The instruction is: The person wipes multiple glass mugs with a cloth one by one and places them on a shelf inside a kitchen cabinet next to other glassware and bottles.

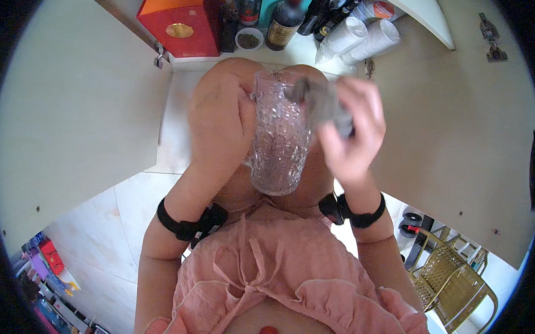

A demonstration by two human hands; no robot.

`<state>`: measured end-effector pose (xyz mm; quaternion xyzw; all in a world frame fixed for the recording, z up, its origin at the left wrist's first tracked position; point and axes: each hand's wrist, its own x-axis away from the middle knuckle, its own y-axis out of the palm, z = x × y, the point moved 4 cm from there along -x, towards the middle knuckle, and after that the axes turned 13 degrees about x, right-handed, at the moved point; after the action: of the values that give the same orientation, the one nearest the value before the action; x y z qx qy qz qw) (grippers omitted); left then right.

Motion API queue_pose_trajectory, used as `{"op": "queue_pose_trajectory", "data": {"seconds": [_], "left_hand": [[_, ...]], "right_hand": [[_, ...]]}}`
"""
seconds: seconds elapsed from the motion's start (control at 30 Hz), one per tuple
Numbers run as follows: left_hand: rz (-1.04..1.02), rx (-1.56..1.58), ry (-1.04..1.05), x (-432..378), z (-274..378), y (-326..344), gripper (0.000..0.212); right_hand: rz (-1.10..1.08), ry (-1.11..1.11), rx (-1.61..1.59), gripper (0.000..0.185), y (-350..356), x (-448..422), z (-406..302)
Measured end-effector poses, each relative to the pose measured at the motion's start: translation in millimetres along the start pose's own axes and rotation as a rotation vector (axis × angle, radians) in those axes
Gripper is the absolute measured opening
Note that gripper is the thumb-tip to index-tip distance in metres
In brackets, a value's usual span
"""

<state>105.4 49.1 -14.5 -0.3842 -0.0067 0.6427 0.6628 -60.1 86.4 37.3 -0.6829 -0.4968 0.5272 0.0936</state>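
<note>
A clear glass pitcher [279,145] with a bumpy, textured wall is held in front of my knees, its mouth towards the cabinet. My left hand [220,117] grips it at its left side, near the top; the fingers hide what they hold there. In my right hand [361,130] is a grey cloth [325,107], bunched between thumb and fingers. The cloth lies against the right side of the pitcher close to the rim. Both the right hand and the cloth are blurred. Black straps [181,223] circle both wrists.
Cabinet doors stand open at left [80,98] and right [437,120]. On the shelf are a red box [179,29], a wine bottle [283,26], a small white bowl [249,39] and stacked white cups [373,40]. A woven gold-coloured chair [453,275] stands behind the right door.
</note>
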Motion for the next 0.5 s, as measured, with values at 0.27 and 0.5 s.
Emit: {"op": "queue_pose_trajectory", "data": {"seconds": [0.27, 0.5], "left_hand": [[-0.132, -0.226, 0.092, -20.0, 17.3, -7.7, 0.021], [-0.279, 0.069, -0.058, -7.4, 36.3, 3.7, 0.055]], "right_hand": [[0.469, 0.734, -0.281, 0.017, -28.4, 22.6, 60.1], [0.350, 0.715, -0.306, 0.021, -33.9, 44.7, 59.8]]}}
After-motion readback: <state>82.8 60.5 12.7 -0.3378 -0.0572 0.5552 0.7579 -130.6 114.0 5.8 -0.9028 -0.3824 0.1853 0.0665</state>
